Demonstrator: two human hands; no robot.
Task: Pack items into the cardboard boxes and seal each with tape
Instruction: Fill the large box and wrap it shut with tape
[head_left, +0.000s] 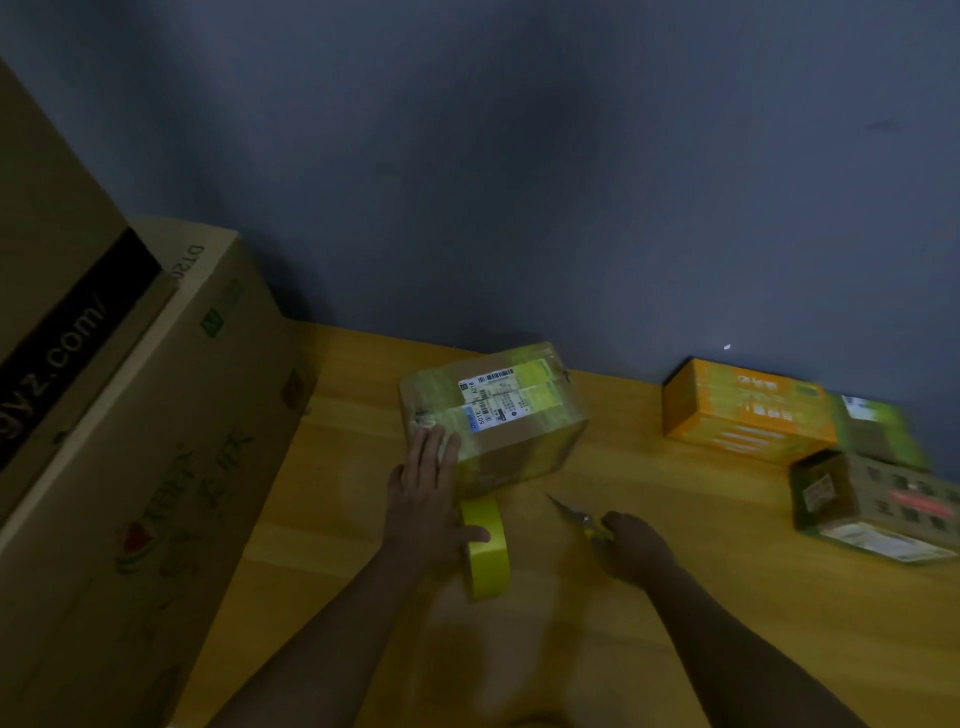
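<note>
A small cardboard box (511, 415) with a white shipping label and yellow tape across its top sits on the wooden table near the wall. My left hand (423, 488) lies with straight fingers against the box's near left corner, its thumb over a yellow tape roll (488, 551) standing on edge just in front of the box. A strip of tape runs from the roll up onto the box. To the right, my right hand (631, 543) grips yellow-handled scissors (576, 517), their blades pointing left toward the box.
Two large cardboard cartons (156, 415) are stacked at the left, on the table's edge. At the right stand an orange box (743, 410), a green-taped box behind it, and a printed carton (878, 504). A blue-grey wall backs the wooden table (727, 597).
</note>
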